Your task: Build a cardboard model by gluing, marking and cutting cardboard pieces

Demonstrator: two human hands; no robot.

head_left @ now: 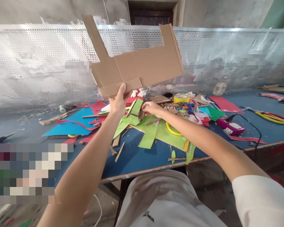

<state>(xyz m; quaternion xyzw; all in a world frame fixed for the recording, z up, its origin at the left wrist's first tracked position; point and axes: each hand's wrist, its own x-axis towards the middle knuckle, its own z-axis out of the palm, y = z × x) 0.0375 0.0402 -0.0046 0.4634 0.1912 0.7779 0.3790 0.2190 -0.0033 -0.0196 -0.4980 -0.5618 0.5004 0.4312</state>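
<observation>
My left hand [118,101] is raised above the table and grips the lower edge of a large brown cardboard cutout [142,63], which has two upright arms and a folded flap. My right hand [150,108] rests low on the table, fingers curled on a small cardboard piece covered in green paper [134,112]. Green paper sheets and strips [156,132] lie under and around that piece.
The blue table [137,157] is littered with red, blue and green paper scraps, cardboard sticks, a yellow tape roll [181,98], a pink glue gun [230,126] with a black cord, and yellow-handled scissors [272,117]. A perforated metal screen [38,63] stands behind.
</observation>
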